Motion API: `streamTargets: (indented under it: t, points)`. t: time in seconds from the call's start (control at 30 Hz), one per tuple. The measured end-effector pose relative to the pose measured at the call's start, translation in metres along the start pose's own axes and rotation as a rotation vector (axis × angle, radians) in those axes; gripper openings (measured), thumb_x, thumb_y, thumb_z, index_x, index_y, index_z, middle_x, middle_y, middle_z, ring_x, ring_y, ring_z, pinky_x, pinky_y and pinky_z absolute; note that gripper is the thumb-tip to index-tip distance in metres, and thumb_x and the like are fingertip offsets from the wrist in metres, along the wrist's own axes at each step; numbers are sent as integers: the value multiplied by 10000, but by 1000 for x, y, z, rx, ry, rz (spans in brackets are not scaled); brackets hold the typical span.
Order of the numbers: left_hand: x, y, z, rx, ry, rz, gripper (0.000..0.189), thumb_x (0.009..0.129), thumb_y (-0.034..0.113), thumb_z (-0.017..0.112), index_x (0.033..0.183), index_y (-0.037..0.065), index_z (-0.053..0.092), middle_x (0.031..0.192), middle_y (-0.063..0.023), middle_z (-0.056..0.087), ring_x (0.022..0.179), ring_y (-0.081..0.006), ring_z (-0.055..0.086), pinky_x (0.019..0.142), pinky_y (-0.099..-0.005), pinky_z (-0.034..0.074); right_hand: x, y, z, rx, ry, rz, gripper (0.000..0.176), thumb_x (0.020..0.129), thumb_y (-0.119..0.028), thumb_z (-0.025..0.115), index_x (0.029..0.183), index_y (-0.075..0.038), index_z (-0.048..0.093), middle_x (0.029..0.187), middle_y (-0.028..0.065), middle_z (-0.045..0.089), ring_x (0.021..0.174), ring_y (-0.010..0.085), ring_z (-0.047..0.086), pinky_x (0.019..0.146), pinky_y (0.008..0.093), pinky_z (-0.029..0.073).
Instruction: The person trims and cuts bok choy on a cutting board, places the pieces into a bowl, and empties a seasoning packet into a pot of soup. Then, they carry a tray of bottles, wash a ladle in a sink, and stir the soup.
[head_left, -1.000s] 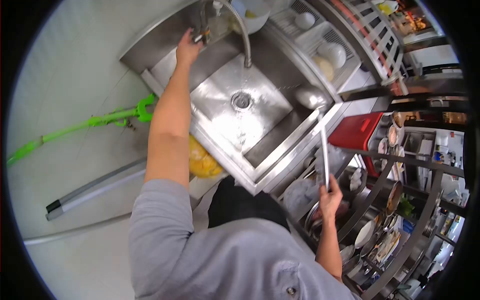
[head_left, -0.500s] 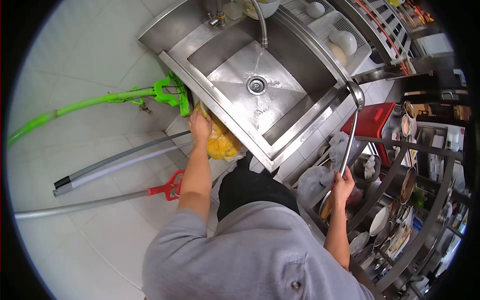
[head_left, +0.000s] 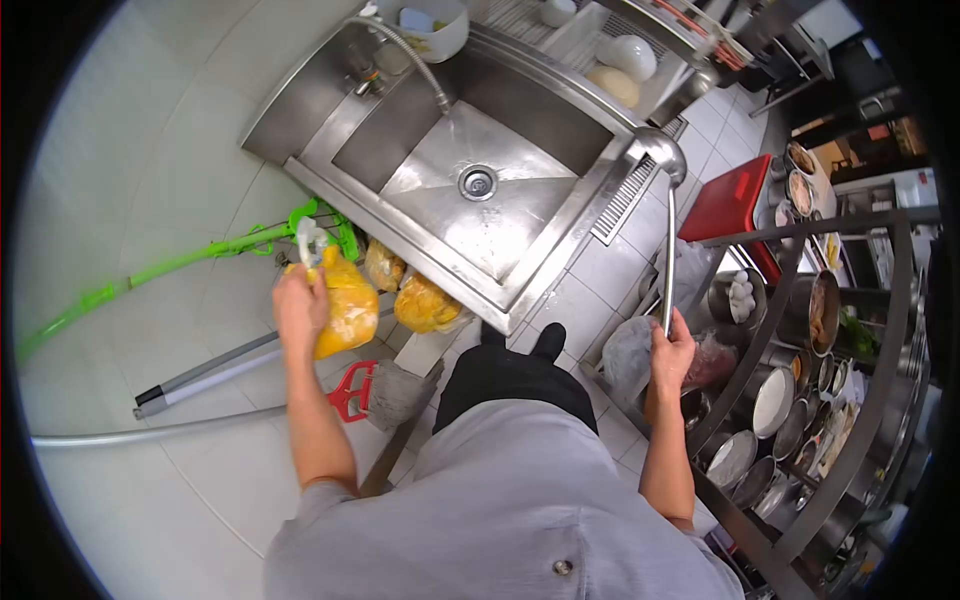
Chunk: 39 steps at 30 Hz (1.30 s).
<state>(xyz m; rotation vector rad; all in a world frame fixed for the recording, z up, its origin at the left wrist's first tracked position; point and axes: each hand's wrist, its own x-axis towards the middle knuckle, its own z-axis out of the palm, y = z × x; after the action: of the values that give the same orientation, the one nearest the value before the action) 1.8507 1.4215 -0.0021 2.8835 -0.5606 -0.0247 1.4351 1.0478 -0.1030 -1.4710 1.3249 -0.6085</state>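
Observation:
My left hand [head_left: 300, 308] grips the top of a clear plastic bag of yellow food [head_left: 347, 305], held up left of the sink. Two more bags, a larger yellow bag [head_left: 428, 303] and a smaller bag [head_left: 384, 267], sit by the sink's front edge, below rim height. My right hand [head_left: 673, 352] is closed around the long handle of a metal ladle [head_left: 669, 240]. Its round bowl is up by the right corner of the steel sink [head_left: 430, 185]. A thin stream of water falls from the flexible faucet hose [head_left: 415, 65] into the basin.
A green mop [head_left: 240, 243] and several poles, one with a red grip [head_left: 352, 392], lean at the left. On the right, a metal rack [head_left: 780, 400] holds pots and pans, with a red container [head_left: 730, 205] beyond it. White crates [head_left: 600, 45] stand behind the sink.
My left hand has lifted a yellow bag from beside the sink and moved it left, towards me. My right hand still holds the ladle, now more upright in view.

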Motion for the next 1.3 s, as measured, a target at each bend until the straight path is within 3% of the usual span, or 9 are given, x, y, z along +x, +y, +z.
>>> streamTargets:
  t: [0.23, 0.57, 0.73, 0.8, 0.9, 1.03, 1.1, 1.17, 1.3]
  points:
    - [53, 108, -29, -136, -45, 224, 310, 916, 274, 640, 920, -35, 645, 867, -283, 664, 855, -454, 642, 744, -525, 500, -37, 6, -16, -122, 92, -26, 478, 856, -49, 683, 1309, 67, 581, 978, 43, 677, 844, 89, 601, 779, 240, 487]
    - [176, 230, 266, -185, -368, 153, 368, 878, 329, 640, 1068, 22, 713, 1013, -245, 699, 975, -399, 682, 891, -457, 530, -81, 39, -41, -190, 238, 16, 480, 841, -81, 693, 1285, 74, 597, 1093, 126, 711, 972, 152, 638, 900, 297, 487]
    - [161, 247, 297, -409, -328, 88, 325, 877, 297, 648, 1074, 50, 724, 1024, -202, 714, 964, -354, 695, 885, -424, 529, -87, 49, -41, -234, 207, 137, 492, 824, -59, 707, 1279, 91, 595, 1141, 144, 703, 984, 166, 644, 908, 291, 488]
    - [146, 228, 250, -677, -190, 147, 286, 898, 282, 644, 1061, 61, 726, 1030, -178, 721, 940, -328, 702, 850, -403, 534, -86, 51, -35, -78, 181, 252, 513, 835, 6, 697, 1321, 96, 558, 1096, 118, 693, 931, 131, 632, 837, 259, 502]
    - [112, 170, 136, -882, 203, 113, 222, 940, 235, 619, 1011, 52, 722, 960, -160, 726, 873, -281, 708, 790, -360, 536, -76, 53, -31, -56, 158, 171, 470, 851, 28, 677, 1312, 46, 585, 752, -21, 599, 596, 49, 510, 514, 215, 392]
    - [84, 13, 149, -691, 555, -213, 192, 902, 210, 649, 968, 40, 710, 912, -162, 715, 829, -292, 692, 771, -357, 534, -57, 66, -31, -18, 152, 154, 389, 876, 32, 651, 1263, 1, 613, 679, -36, 566, 470, 42, 443, 406, 218, 315]
    - [67, -47, 192, -351, 162, -540, 223, 855, 246, 688, 950, 44, 704, 918, -169, 709, 844, -335, 684, 788, -380, 537, -53, 47, -22, -32, 156, 166, 349, 890, 34, 626, 1236, -6, 618, 635, -40, 526, 450, 43, 434, 385, 217, 309]
    - [44, -86, 268, -484, -97, -387, 278, 824, 257, 707, 981, 29, 682, 922, -200, 701, 860, -387, 679, 794, -441, 544, -49, 39, -17, 97, 149, 167, 323, 898, 36, 611, 1217, -10, 621, 618, -46, 510, 433, 39, 418, 369, 215, 297]
    - [31, -64, 327, -212, 76, -115, 330, 814, 218, 707, 1034, -18, 638, 930, -259, 689, 889, -420, 679, 808, -485, 550, -50, -10, 0, 45, 158, 286, 264, 899, 7, 614, 1161, -25, 628, 610, -52, 480, 437, 44, 418, 379, 221, 317]
